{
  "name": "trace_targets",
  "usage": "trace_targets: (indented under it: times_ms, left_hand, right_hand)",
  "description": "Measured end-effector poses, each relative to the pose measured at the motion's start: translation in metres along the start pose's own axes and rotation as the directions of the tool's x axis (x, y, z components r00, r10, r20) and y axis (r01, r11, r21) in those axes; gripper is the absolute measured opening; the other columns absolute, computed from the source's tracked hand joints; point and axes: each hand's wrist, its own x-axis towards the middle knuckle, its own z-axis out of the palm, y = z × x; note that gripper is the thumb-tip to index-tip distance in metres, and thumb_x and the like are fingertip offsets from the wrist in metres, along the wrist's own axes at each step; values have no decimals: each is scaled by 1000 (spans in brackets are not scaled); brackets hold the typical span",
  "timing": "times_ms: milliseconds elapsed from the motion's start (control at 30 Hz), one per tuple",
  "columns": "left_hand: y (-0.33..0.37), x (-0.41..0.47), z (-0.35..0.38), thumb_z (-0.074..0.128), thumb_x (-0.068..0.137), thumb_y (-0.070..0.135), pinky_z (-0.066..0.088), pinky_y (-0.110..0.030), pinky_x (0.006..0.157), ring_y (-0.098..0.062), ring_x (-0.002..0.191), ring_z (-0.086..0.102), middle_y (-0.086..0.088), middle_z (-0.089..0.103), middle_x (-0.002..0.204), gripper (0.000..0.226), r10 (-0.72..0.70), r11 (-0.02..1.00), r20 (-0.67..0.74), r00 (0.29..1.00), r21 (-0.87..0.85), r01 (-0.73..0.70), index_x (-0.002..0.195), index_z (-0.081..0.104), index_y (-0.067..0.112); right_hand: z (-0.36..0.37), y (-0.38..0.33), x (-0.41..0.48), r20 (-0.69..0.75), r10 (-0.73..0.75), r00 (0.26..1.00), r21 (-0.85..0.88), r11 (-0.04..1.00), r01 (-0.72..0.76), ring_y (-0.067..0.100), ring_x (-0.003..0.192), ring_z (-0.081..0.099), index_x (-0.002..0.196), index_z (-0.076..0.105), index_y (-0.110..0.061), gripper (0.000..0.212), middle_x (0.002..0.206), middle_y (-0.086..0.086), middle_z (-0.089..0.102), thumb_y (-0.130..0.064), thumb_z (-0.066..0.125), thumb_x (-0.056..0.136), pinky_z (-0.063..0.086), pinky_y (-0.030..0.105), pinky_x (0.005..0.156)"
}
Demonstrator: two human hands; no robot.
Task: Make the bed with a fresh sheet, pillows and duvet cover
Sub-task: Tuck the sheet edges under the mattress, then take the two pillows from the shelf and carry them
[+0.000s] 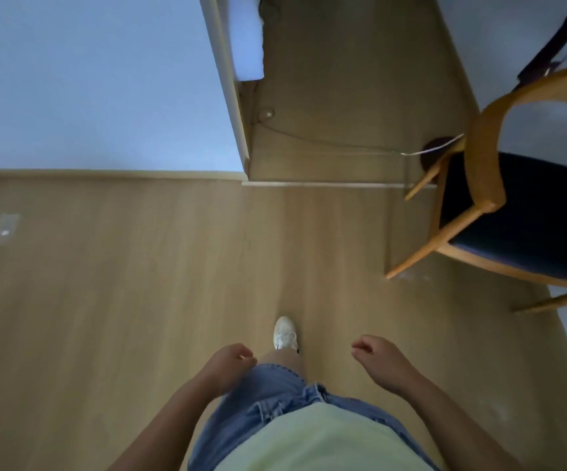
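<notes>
Both hands empty: left hand [229, 360] and right hand [378, 356] hang low in front of the hips, fingers loosely curled, holding nothing, well apart from each other. Looks like a walking posture, judging by one white shoe [285, 333] stepped forward on the floor [122, 283], so arms are probably just swinging, not reaching.

Largest first: wood floor fills most of the view. Pale blue wall [88, 79] takes the upper left, ending at a corner with white trim [231, 96]. Wooden chair [499, 198] with a dark seat stands at right, well apart from the right hand. Thin cable [309, 139] runs along the floor beyond the threshold toward the chair.

Bed, sheet, pillows, duvet cover: none in view, so their position relative to the hands cannot be told. Judgement: person is in transit, likely going to fetch bedding or heading to the bed; no bed-making step is in hand right now.
</notes>
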Motion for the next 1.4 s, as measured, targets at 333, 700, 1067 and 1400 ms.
trace_targets:
  times_ms: [333, 700, 1067, 1400]
  left_hand:
    - [208, 181, -200, 47, 97, 34, 42, -26, 91, -21, 115, 55, -7, 58, 128, 37, 8, 954, -23, 1000, 301, -1, 129, 52, 16]
    - [428, 357, -352, 56, 93, 23, 47, -30, 75, -22, 85, 59, -15, 66, 107, 18, -88, 967, -170, 982, -250, 43, 107, 60, 12]
    - [561, 531, -564, 56, 93, 17, 48, -37, 89, -28, 96, 63, -14, 63, 111, 30, -169, 829, -310, 936, -559, -35, 121, 56, 4]
    - [680, 653, -772, 52, 94, 27, 36, -38, 105, -26, 128, 43, -9, 42, 142, 59, -192, 924, -576, 794, -379, -52, 146, 27, 19]
  right_hand:
    - [-186, -116, 210, 12, 20, 1000, 102, 995, -21, 4, 75, 53, 82, 57, -25, 15, 81, -8, 58, -19, 51, 94, 38, 16, 62]
    - [-439, -281, 457, 91, -107, 990, -71, 991, 114, -2, 58, 43, 67, 47, -27, 28, 66, -12, 50, -24, 50, 95, 30, 12, 49]
    - [-562, -524, 690, 198, -288, 937, -156, 935, 320, 8, 68, 46, 69, 46, -20, 26, 71, -6, 49, -20, 43, 95, 34, 24, 61]
    - [-647, -716, 887, 112, -450, 886, -193, 865, 463, 20, 113, 54, 126, 54, -9, 43, 127, 10, 57, -35, 54, 93, 36, 22, 84]
